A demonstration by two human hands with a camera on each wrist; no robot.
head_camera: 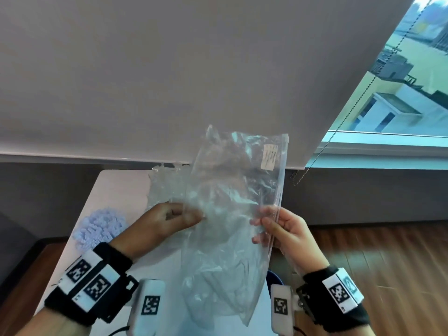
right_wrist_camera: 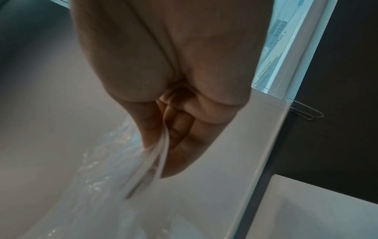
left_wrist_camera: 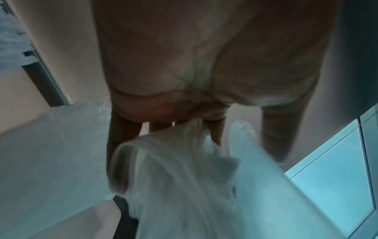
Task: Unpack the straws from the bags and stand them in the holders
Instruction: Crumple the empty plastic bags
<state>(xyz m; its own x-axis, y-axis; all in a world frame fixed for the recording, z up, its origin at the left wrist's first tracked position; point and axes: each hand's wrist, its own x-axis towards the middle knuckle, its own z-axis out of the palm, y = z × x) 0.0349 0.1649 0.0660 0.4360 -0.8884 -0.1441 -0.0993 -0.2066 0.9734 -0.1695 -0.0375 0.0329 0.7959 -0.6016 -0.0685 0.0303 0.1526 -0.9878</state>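
I hold a large clear zip bag [head_camera: 230,204] up in the air over the white table [head_camera: 116,190]. My left hand [head_camera: 184,215] pinches its left edge, seen close up as crumpled film [left_wrist_camera: 184,169]. My right hand [head_camera: 264,226] pinches the zip strip [head_camera: 278,197] on the bag's right edge, which runs between thumb and fingers [right_wrist_camera: 161,155]. A small paper label [head_camera: 269,157] sits near the bag's top right. I cannot make out straws inside the bag. Behind it on the table stands more clear wrapped plastic [head_camera: 167,187]. No holder is in view.
A pale blue heap of small pieces [head_camera: 101,229] lies on the table's left side. A lowered roller blind [head_camera: 169,69] fills the background, its bead chain [head_camera: 300,175] hanging at the right by the window [head_camera: 400,98]. Wooden floor [head_camera: 375,251] lies to the right.
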